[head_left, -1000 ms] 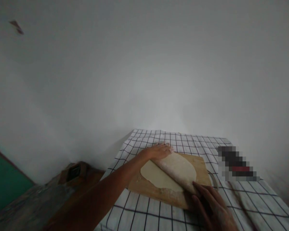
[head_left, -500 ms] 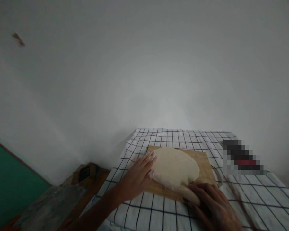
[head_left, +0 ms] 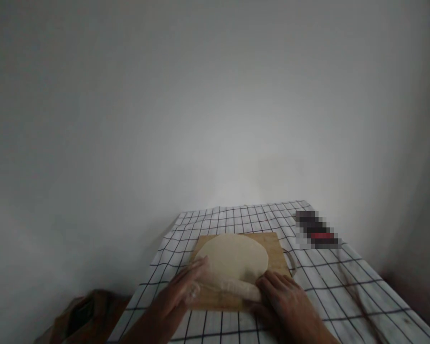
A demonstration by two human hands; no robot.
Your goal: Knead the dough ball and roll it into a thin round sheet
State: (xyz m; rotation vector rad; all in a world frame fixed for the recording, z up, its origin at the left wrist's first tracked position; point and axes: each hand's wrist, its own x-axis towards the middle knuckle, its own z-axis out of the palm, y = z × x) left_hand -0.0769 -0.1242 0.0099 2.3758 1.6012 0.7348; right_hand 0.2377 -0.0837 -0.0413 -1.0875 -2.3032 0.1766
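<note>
A thin, pale sheet of dough lies over a wooden board. Along its near edge runs a rolled, pale cylinder of dough; whether a pin is inside it cannot be seen. My right hand is closed over the right end of this roll. At the left edge of the dough my left hand is slightly blurred, its floury fingers stretched out and the thumb apart, holding nothing.
A white checked cloth covers the table. A pixelated dark item lies at the back right, and a cord runs toward me on the right. On the lower left stands a brown box. A pale wall rises behind.
The view has swung right, so the board appears further left. My left hand has slid from the sheet's upper left toward its near left edge. My right hand stays at the roll's end.
</note>
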